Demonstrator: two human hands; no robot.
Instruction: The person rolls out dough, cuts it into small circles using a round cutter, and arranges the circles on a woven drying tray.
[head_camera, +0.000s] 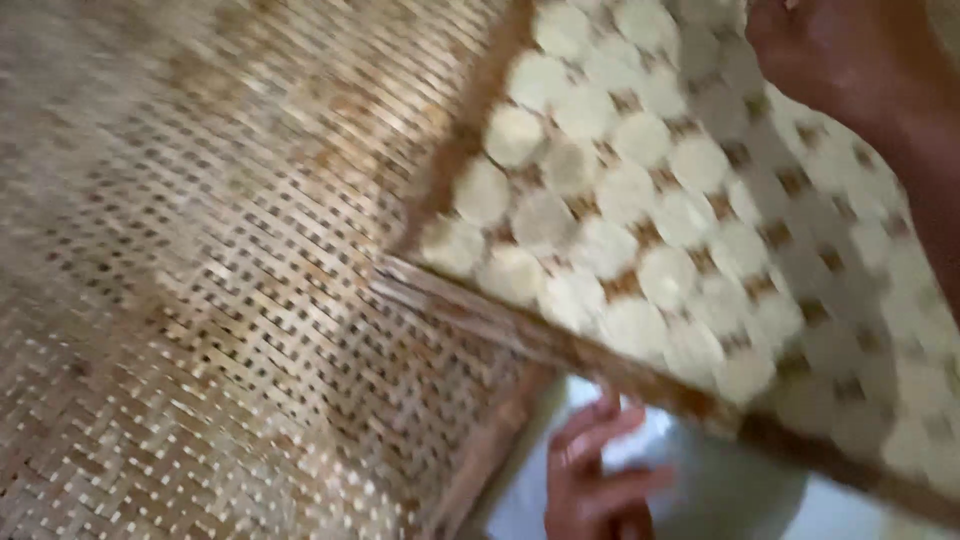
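Hands (600, 480) under disc-covered woven tray (560, 345)

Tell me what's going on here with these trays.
A person is handling a woven bamboo tray covered in rows of pale round discs. The left hand is at its near edge from below; the right hand is at the far side. Empty woven trays lie alongside. The picture is blurred.

Woven bamboo tray (230, 250), left: tan and pale straw strips in an open lattice with dark gaps. Right tray (560, 345): brown frame, covered by cream-white round discs (640, 190) in close rows, brown weave showing between.
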